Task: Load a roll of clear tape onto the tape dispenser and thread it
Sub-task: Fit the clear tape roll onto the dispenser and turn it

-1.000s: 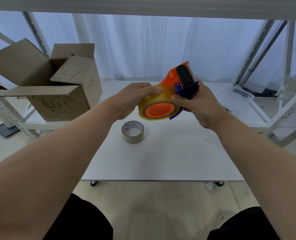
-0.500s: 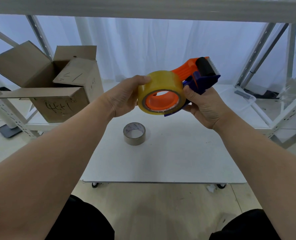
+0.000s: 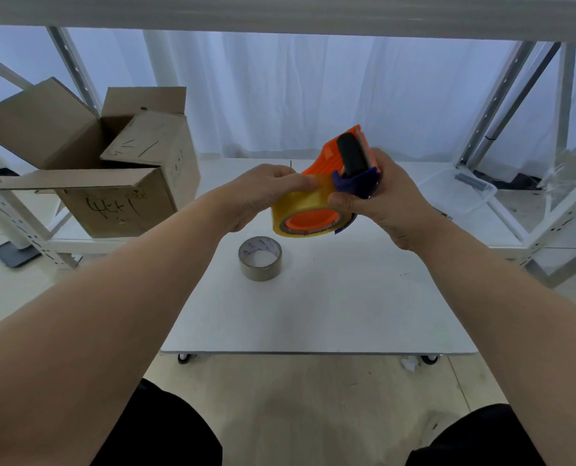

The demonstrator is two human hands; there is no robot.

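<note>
On my left I see an open cardboard box (image 3: 111, 183) sitting on the low shelf, its flaps spread; one inner flap folds over the opening, so I cannot tell what, if anything, is inside. On the far right a clear plastic bin (image 3: 461, 196) rests on the other shelf, with a small dark item at its back edge that is too blurred for me to name. Between them, the white table (image 3: 313, 314) carries one brownish tape roll (image 3: 260, 258) lying flat, well below my hands. The clear tape roll (image 3: 305, 210) sits on the orange hub of the tape dispenser (image 3: 347, 163), both held in the air above the table's far half. My left hand (image 3: 263, 193) is curled over the roll's upper left side, fingers pressed on its outer band. My right hand (image 3: 377, 196) is wrapped around the dispenser's blue body, thumb touching the roll's right edge, with the black roller pointing up and away.
</note>
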